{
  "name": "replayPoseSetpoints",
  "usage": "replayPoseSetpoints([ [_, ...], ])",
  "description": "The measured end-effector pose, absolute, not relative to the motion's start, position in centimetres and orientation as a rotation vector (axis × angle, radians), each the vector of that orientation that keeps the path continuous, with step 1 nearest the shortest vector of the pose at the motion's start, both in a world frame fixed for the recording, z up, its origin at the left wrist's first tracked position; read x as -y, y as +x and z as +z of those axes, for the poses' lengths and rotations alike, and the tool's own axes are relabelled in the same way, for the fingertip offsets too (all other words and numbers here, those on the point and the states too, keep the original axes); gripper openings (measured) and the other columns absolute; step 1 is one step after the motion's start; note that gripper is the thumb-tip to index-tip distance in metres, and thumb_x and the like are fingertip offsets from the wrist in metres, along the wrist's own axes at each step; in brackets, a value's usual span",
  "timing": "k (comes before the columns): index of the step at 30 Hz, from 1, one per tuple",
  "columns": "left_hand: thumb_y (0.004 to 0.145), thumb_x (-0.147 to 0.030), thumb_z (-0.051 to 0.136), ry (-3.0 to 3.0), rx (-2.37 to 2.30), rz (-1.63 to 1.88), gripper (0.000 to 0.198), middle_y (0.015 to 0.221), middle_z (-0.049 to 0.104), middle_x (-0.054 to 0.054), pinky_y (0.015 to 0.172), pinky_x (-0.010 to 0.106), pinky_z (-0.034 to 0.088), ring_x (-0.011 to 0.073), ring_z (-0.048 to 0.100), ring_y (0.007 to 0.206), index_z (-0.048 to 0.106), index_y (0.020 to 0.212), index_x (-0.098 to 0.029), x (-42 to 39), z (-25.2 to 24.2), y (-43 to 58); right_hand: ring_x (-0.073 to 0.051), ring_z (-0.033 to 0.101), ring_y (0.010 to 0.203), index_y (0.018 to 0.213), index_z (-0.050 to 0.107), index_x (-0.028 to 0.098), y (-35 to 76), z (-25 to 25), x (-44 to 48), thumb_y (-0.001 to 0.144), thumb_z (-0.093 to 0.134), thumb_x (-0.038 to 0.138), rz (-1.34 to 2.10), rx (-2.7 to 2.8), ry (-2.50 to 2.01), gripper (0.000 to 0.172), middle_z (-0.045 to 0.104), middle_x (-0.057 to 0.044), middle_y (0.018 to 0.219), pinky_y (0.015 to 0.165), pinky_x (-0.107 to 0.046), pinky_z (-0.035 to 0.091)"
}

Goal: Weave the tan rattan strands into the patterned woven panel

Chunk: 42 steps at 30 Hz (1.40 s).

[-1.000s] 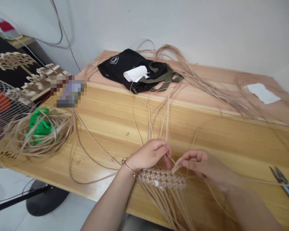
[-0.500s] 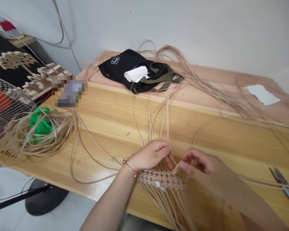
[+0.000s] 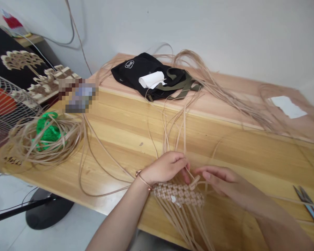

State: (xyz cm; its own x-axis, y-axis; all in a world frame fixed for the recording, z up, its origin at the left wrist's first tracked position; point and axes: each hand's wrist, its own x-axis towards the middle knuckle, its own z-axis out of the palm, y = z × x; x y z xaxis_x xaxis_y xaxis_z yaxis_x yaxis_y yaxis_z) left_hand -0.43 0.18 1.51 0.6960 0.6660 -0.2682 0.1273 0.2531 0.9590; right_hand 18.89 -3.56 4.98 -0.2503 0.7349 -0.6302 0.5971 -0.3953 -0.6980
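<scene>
A woven panel of flat cane strips (image 3: pixel 178 194) lies at the table's front edge, with loose ends hanging over it and long strips running up the table. My left hand (image 3: pixel 167 168) curls over strips at the panel's top edge. Just to the right, my right hand (image 3: pixel 217 177) reaches in from the side, its fingertips beside a folded loop of strip (image 3: pixel 195 181). The fingers look slightly apart, with no clear grip. Part of the panel is hidden under my left hand.
A coil of cane strips (image 3: pixel 45 141) sits on the wooden table (image 3: pixel 115 146) around green material (image 3: pixel 49 131). Farther back lie a black bag (image 3: pixel 138 71) and white paper (image 3: pixel 288 107). Blue-handled scissors (image 3: pixel 308 205) lie at right. A wire fan guard (image 3: pixel 7 101) stands at left.
My right hand has eased away from the strip, its fingers flatter and no longer pinched. The whole view has shifted slightly, and my left hand stays on the panel's top edge.
</scene>
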Motion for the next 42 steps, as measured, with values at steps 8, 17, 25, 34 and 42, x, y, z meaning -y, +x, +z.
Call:
replayPoseSetpoints([
  [8, 0.084, -0.034, 0.032, 1.420, -0.784, 0.407, 0.027, 0.062, 0.063, 0.002, 0.060, 0.022, 0.042, 0.0132, 0.058, 0.064, 0.048, 0.072, -0.016, -0.2, 1.3, -0.4, -0.018, 0.054, 0.091, 0.103, 0.055, 0.025, 17.8, 6.5, 4.4, 0.083, 0.042, 0.031, 1.246, 2.178, -1.696, 0.025, 0.059, -0.004, 0.099, 0.080, -0.031, 0.041],
  [17, 0.083, -0.031, 0.034, 1.566, -0.853, 0.497, 0.029, 0.063, 0.059, 0.001, 0.061, 0.022, 0.040, 0.0120, 0.054, 0.064, 0.051, 0.067, -0.014, -0.4, 1.2, -0.4, -0.016, 0.055, 0.072, 0.114, 0.040, 0.025, 16.3, 6.1, 4.6, 0.086, 0.034, 0.042, 1.364, 2.078, -1.747, 0.034, 0.058, -0.002, 0.081, 0.065, -0.030, 0.042],
  [25, 0.083, -0.035, 0.035, 1.346, -0.766, 0.415, 0.028, 0.066, 0.064, 0.004, 0.066, 0.024, 0.043, 0.0138, 0.060, 0.069, 0.049, 0.071, -0.015, -0.3, 1.2, -0.3, -0.013, 0.051, 0.060, 0.078, 0.055, 0.020, 18.1, 4.3, 5.0, 0.072, 0.054, 0.046, 1.266, 1.699, -1.886, 0.027, 0.055, 0.000, 0.066, 0.055, -0.024, 0.041],
  [34, 0.083, -0.035, 0.035, 1.292, -0.722, 0.417, 0.028, 0.066, 0.065, 0.005, 0.066, 0.024, 0.044, 0.0141, 0.061, 0.069, 0.049, 0.073, -0.014, -0.2, 1.3, -0.4, -0.015, 0.051, 0.053, 0.072, 0.068, 0.018, 17.5, 4.8, 5.0, 0.067, 0.057, 0.049, 1.351, 1.569, -1.986, 0.034, 0.060, -0.002, 0.057, 0.047, -0.025, 0.037],
  [42, 0.085, -0.035, 0.034, 1.414, -0.770, 0.478, 0.030, 0.066, 0.066, 0.004, 0.067, 0.022, 0.042, 0.0134, 0.060, 0.068, 0.054, 0.076, -0.013, -0.2, 1.8, -0.3, -0.012, 0.050, 0.056, 0.071, 0.064, 0.016, 17.7, 4.6, 4.9, 0.072, 0.052, 0.050, 1.597, 1.513, -1.897, 0.036, 0.059, -0.001, 0.061, 0.051, -0.023, 0.037],
])
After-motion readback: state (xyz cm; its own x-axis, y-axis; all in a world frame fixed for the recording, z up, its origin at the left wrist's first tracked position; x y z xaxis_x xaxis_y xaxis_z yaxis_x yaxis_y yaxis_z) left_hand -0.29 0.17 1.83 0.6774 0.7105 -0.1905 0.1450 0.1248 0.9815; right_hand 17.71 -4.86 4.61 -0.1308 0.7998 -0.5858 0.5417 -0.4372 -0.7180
